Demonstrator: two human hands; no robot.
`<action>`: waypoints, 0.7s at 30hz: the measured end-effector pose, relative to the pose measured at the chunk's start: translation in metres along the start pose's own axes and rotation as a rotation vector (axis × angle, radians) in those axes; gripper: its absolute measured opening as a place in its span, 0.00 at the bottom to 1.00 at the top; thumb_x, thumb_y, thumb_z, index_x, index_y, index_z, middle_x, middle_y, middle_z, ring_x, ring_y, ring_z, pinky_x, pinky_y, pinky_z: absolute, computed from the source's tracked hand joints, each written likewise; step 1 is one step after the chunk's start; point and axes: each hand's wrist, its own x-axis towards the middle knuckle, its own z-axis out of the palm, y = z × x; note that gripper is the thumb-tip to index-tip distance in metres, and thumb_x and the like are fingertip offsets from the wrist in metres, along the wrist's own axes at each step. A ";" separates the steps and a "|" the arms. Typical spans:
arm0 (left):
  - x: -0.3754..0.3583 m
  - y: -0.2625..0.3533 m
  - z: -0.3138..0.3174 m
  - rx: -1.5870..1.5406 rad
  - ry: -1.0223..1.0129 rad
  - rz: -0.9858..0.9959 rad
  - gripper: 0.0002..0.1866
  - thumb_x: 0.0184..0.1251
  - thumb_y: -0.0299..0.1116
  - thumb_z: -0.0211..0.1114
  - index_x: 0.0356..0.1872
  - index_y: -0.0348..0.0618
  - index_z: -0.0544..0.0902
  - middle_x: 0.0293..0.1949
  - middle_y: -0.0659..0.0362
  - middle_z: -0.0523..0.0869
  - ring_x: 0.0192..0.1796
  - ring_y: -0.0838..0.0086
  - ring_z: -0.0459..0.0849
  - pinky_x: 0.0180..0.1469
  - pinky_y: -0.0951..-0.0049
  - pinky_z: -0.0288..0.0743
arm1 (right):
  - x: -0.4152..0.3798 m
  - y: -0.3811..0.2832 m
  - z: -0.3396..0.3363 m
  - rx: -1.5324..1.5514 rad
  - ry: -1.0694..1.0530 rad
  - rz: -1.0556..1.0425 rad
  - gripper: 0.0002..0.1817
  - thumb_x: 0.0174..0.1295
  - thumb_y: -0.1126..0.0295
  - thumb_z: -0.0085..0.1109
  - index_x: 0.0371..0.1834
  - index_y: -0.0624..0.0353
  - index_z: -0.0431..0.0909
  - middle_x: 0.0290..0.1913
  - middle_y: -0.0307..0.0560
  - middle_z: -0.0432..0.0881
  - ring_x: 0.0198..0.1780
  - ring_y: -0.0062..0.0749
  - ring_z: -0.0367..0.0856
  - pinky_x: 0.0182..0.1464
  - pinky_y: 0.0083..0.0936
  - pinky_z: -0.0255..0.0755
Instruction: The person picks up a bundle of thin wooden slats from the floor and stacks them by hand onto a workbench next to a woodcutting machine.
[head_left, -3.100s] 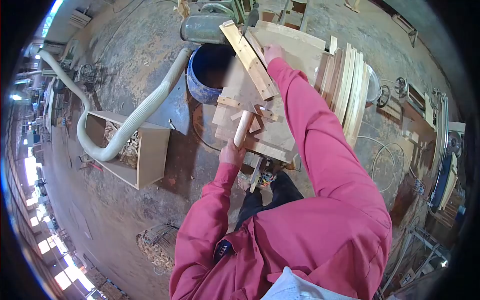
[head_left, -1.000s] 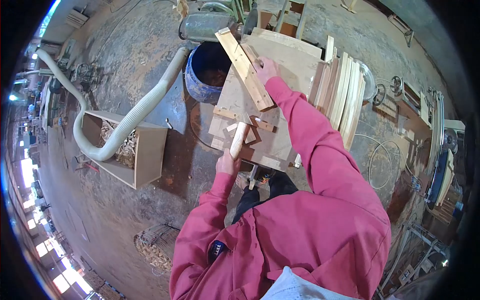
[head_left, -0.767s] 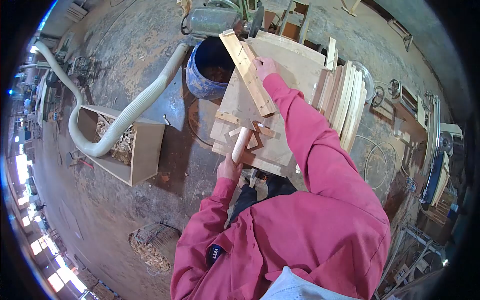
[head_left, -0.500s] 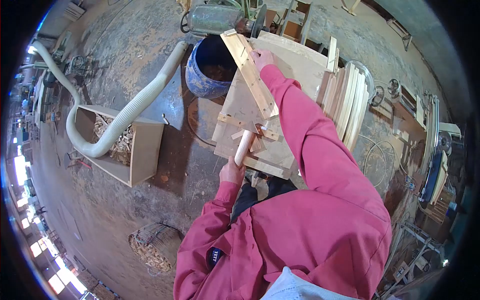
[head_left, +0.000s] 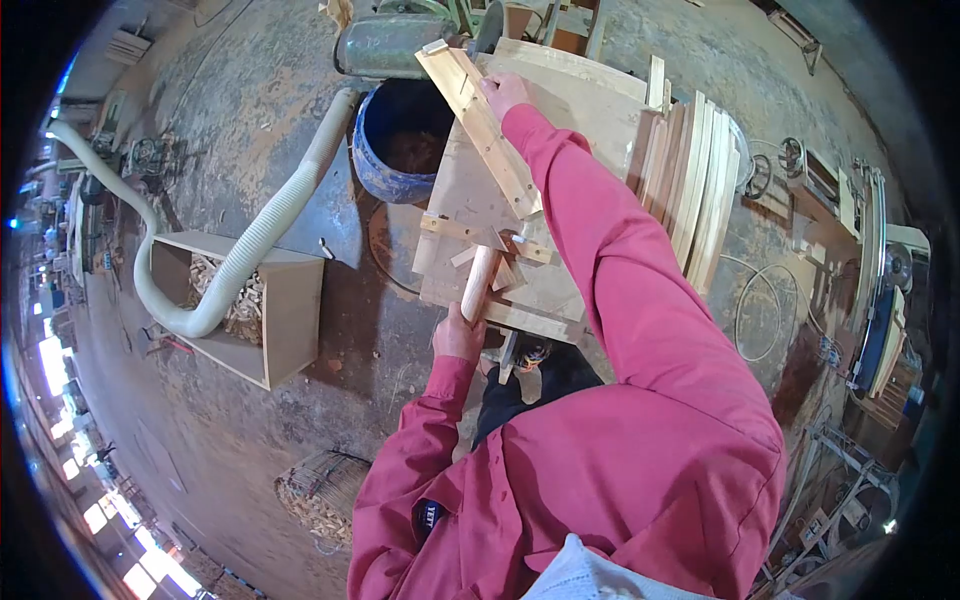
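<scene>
While a red-sleeved person leans over a plywood jig board [head_left: 470, 200] at upper centre, both hands work on it.
The left hand [head_left: 458, 335] is closed around a round wooden handle [head_left: 478, 283] at mid-frame; the right hand [head_left: 502, 92] presses a wooden strip [head_left: 480, 128] near the top, its grip unclear.

Left hand [head_left: 459, 335] grips the round wooden handle [head_left: 478, 283] at the near edge of the plywood jig [head_left: 480, 200]. Right hand [head_left: 502, 93] rests against the angled wooden rail [head_left: 480, 125] at the far end, apparently pressing a workpiece. Blue bucket [head_left: 395, 140] stands just beside the jig.
</scene>
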 end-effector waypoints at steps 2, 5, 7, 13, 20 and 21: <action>0.006 0.004 0.001 0.000 0.021 0.005 0.19 0.61 0.40 0.71 0.44 0.40 0.75 0.34 0.38 0.87 0.40 0.40 0.87 0.42 0.44 0.81 | 0.013 0.011 0.006 -0.006 0.005 0.002 0.14 0.68 0.62 0.62 0.44 0.62 0.89 0.37 0.59 0.89 0.38 0.46 0.88 0.46 0.38 0.78; 0.015 0.015 0.001 0.021 0.031 -0.013 0.20 0.60 0.41 0.72 0.44 0.40 0.75 0.34 0.38 0.87 0.40 0.39 0.87 0.42 0.44 0.80 | 0.029 0.019 0.003 -0.069 0.047 0.020 0.14 0.67 0.60 0.62 0.42 0.60 0.89 0.37 0.58 0.89 0.38 0.46 0.88 0.45 0.37 0.77; 0.022 0.016 0.004 -0.016 0.049 0.003 0.20 0.60 0.41 0.71 0.43 0.40 0.75 0.34 0.38 0.87 0.41 0.39 0.86 0.42 0.44 0.80 | 0.032 0.006 -0.016 -0.199 -0.031 0.086 0.16 0.66 0.56 0.62 0.40 0.56 0.90 0.37 0.56 0.89 0.39 0.48 0.88 0.46 0.39 0.78; 0.015 0.018 0.000 -0.012 0.057 0.021 0.19 0.60 0.41 0.71 0.43 0.40 0.75 0.33 0.38 0.87 0.40 0.40 0.86 0.42 0.43 0.79 | 0.019 0.026 -0.043 -0.301 -0.021 0.034 0.19 0.63 0.49 0.62 0.45 0.51 0.89 0.43 0.56 0.88 0.47 0.53 0.87 0.51 0.46 0.77; 0.010 -0.022 0.025 -0.132 -0.030 -0.095 0.19 0.60 0.41 0.73 0.45 0.38 0.81 0.35 0.43 0.89 0.38 0.46 0.88 0.40 0.50 0.83 | -0.019 0.020 -0.026 -0.258 -0.228 0.048 0.23 0.62 0.51 0.65 0.51 0.56 0.88 0.48 0.56 0.89 0.50 0.49 0.88 0.56 0.42 0.79; -0.002 0.002 0.001 0.086 -0.026 -0.087 0.18 0.61 0.41 0.73 0.44 0.38 0.83 0.34 0.44 0.89 0.36 0.49 0.89 0.39 0.52 0.83 | -0.025 0.020 -0.023 -0.045 -0.194 0.138 0.22 0.64 0.55 0.66 0.54 0.59 0.86 0.49 0.55 0.89 0.49 0.46 0.88 0.55 0.40 0.80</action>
